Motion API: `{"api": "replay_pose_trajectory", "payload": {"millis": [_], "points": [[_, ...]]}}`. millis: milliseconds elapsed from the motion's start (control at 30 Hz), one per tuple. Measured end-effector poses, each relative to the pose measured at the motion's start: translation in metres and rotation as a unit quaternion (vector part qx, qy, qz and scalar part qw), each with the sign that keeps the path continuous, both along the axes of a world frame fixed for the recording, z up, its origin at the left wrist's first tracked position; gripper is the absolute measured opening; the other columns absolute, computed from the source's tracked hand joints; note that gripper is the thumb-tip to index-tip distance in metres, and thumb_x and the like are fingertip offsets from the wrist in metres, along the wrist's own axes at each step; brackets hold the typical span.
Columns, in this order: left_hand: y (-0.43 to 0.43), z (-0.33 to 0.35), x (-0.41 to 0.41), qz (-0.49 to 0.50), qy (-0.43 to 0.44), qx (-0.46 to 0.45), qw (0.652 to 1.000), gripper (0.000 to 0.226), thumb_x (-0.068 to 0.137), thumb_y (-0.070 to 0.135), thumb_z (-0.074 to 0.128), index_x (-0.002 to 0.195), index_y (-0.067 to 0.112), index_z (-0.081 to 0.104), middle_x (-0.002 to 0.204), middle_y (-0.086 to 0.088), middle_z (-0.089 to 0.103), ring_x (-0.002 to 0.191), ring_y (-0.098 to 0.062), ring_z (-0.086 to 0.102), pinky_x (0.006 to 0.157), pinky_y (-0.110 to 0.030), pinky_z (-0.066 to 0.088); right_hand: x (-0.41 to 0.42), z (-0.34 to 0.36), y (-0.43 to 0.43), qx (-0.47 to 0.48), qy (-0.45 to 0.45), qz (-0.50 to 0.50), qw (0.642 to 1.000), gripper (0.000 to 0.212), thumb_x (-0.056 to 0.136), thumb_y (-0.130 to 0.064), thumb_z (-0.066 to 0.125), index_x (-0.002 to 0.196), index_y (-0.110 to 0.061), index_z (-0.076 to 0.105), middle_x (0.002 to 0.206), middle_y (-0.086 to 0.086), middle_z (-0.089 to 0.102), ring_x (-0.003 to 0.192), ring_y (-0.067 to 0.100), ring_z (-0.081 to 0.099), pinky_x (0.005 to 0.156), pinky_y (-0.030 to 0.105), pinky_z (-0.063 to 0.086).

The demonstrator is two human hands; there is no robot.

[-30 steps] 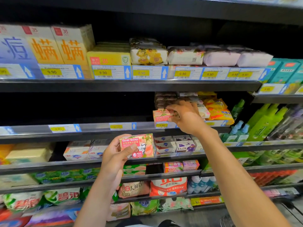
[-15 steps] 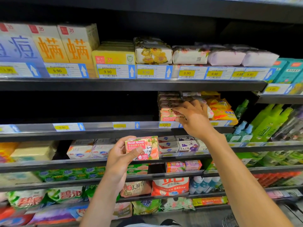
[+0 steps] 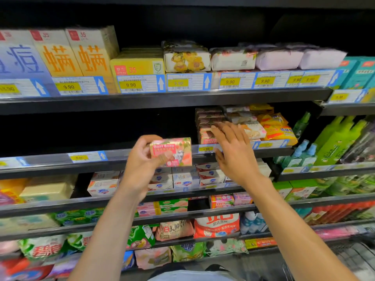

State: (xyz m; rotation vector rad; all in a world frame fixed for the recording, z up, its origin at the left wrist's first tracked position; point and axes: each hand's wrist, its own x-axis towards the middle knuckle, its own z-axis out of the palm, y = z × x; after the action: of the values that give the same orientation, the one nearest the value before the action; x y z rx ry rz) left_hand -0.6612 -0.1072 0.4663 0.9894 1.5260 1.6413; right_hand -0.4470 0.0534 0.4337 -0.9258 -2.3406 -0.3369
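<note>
My left hand (image 3: 140,169) holds a pink and peach Goat Soap box (image 3: 171,152), thumb on its front, raised level with the second shelf's rail. A stack of the same Goat Soap boxes (image 3: 207,128) stands on that shelf just to the right. My right hand (image 3: 233,153) is spread with straight fingers in front of that stack, fingertips at its lower boxes, holding nothing.
The second shelf (image 3: 121,157) is dark and bare left of the stack. Yellow soap packs (image 3: 276,126) sit right of it. Boxed and wrapped soaps (image 3: 186,59) line the shelf above; white soap boxes (image 3: 184,178) and bagged goods fill the lower shelves. Green bottles (image 3: 341,138) stand at right.
My left hand has lifted the Goat Soap box up from the third shelf's level to the second shelf's rail. My right hand has let go of the stacked box and drawn back, fingers spread.
</note>
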Motion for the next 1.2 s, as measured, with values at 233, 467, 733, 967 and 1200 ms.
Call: {"api": "replay_pose_trajectory", "payload": {"millis": [233, 467, 733, 967, 1200], "points": [[0.055, 0.033, -0.037, 0.0, 0.074, 0.013, 0.997, 0.04, 0.082, -0.004, 0.08, 0.107, 0.02, 0.06, 0.104, -0.005, 0.073, 0.095, -0.015, 0.072, 0.078, -0.028, 0.061, -0.025, -0.014, -0.019, -0.002, -0.015, 0.025, 1.0, 0.07, 0.096, -0.028, 0.062, 0.159, -0.013, 0.035, 0.161, 0.012, 0.04, 0.15, 0.033, 0.033, 0.127, 0.047, 0.024], [0.115, 0.024, -0.063, -0.044, 0.107, -0.026, 0.993, 0.043, 0.081, -0.007, 0.079, 0.114, 0.015, 0.064, 0.103, 0.0, 0.071, 0.096, -0.014, 0.069, 0.074, -0.019, 0.057, -0.033, -0.024, -0.013, 0.009, -0.034, -0.004, 0.999, 0.071, 0.096, -0.036, 0.06, 0.16, -0.018, 0.035, 0.162, 0.01, 0.04, 0.152, 0.033, 0.033, 0.129, 0.049, 0.016], [0.171, 0.009, -0.086, -0.061, 0.163, -0.093, 0.98, 0.044, 0.083, -0.002, 0.08, 0.118, 0.011, 0.057, 0.116, -0.008, 0.065, 0.11, -0.023, 0.064, 0.075, -0.031, 0.06, -0.035, -0.034, -0.009, 0.015, -0.005, -0.013, 1.0, 0.087, 0.093, -0.044, 0.066, 0.163, -0.011, 0.027, 0.164, 0.01, 0.037, 0.153, 0.029, 0.031, 0.129, 0.047, 0.018], [0.195, 0.0, -0.097, -0.054, 0.192, -0.109, 0.974, 0.04, 0.085, -0.003, 0.077, 0.114, 0.013, 0.054, 0.101, -0.001, 0.06, 0.103, -0.019, 0.06, 0.068, -0.026, 0.055, -0.036, -0.04, -0.004, 0.013, 0.016, 0.002, 1.0, 0.086, 0.093, -0.044, 0.067, 0.163, -0.012, 0.028, 0.166, 0.007, 0.033, 0.155, 0.026, 0.026, 0.131, 0.044, 0.013], [0.215, -0.005, -0.103, -0.066, 0.256, -0.11, 0.958, 0.034, 0.084, 0.001, 0.08, 0.104, 0.018, 0.058, 0.108, -0.006, 0.064, 0.111, -0.026, 0.063, 0.097, -0.047, 0.058, -0.036, -0.043, -0.003, 0.017, 0.03, 0.009, 0.999, 0.087, 0.093, -0.045, 0.068, 0.163, -0.014, 0.027, 0.167, 0.005, 0.032, 0.156, 0.024, 0.024, 0.131, 0.042, 0.011]]}}
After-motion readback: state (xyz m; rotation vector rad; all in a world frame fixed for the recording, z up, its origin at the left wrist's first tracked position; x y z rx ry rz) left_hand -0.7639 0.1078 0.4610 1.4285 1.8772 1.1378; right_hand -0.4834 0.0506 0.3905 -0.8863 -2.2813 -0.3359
